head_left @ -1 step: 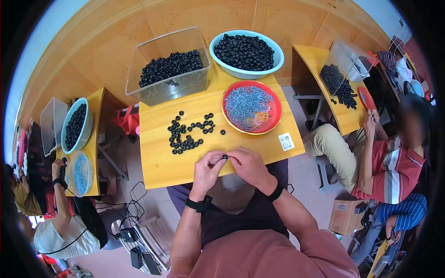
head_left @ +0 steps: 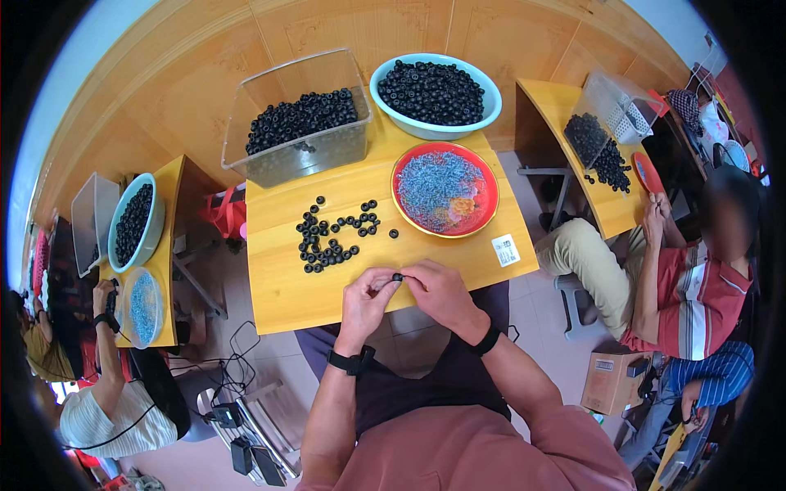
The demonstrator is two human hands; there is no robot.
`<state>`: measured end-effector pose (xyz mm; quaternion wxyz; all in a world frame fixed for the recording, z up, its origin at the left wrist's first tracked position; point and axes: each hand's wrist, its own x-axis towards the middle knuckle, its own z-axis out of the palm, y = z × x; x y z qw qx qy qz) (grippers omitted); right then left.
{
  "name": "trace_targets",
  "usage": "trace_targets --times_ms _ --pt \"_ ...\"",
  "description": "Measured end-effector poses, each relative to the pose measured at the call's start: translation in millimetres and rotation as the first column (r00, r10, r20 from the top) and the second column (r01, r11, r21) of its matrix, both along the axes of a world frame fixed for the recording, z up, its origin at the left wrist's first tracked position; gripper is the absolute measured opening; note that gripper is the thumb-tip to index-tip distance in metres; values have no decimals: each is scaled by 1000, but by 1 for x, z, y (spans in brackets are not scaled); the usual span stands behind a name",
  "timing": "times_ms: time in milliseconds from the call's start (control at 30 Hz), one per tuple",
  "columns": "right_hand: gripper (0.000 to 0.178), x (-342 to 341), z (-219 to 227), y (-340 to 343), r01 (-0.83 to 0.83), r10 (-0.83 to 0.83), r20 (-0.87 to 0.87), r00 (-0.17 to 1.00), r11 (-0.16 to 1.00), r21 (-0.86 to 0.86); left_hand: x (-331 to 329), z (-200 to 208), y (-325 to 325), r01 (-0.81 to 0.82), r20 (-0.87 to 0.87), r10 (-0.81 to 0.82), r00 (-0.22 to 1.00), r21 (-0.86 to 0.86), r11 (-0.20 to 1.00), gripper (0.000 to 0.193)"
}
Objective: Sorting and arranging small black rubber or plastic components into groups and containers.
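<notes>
Over the near edge of the yellow table [head_left: 278, 303], my left hand [head_left: 366, 299] is closed, pinching a small black ring-shaped part [head_left: 398, 277] between thumb and finger. My right hand [head_left: 440, 292] is closed at the same part, its fingertips pressed together. Whatever those fingertips hold is too small to make out. Beyond my left hand lies a loose group of similar black ring parts [head_left: 327, 255]. Farther right, a red round tray [head_left: 486, 204] with a floral pattern holds many tiny blue pieces [head_left: 434, 180].
At the back stand a clear plastic bin [head_left: 327, 159] and a light-blue basin [head_left: 496, 98], both with black ring parts. Side tables [head_left: 606, 209] carry similar containers, with people seated at them. Cables [head_left: 233, 356] and a cardboard box [head_left: 610, 385] are on the floor.
</notes>
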<state>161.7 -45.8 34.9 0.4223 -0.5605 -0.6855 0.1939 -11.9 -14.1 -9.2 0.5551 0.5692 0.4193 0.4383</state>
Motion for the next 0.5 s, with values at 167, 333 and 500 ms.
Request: trace_targets --times_ms 167,333,500 --pt "13 -4 2 -1 67 -82 -129 988 991 -114 -1 -3 1 27 20 -26 999 -40 999 17" --pt "12 -1 6 -1 50 -60 -67 996 990 -134 -2 -4 1 30 6 -29 1000 -36 999 16" --pt "11 0 6 -2 50 -55 -29 998 987 -152 0 -1 -1 48 -39 -49 998 -21 999 16"
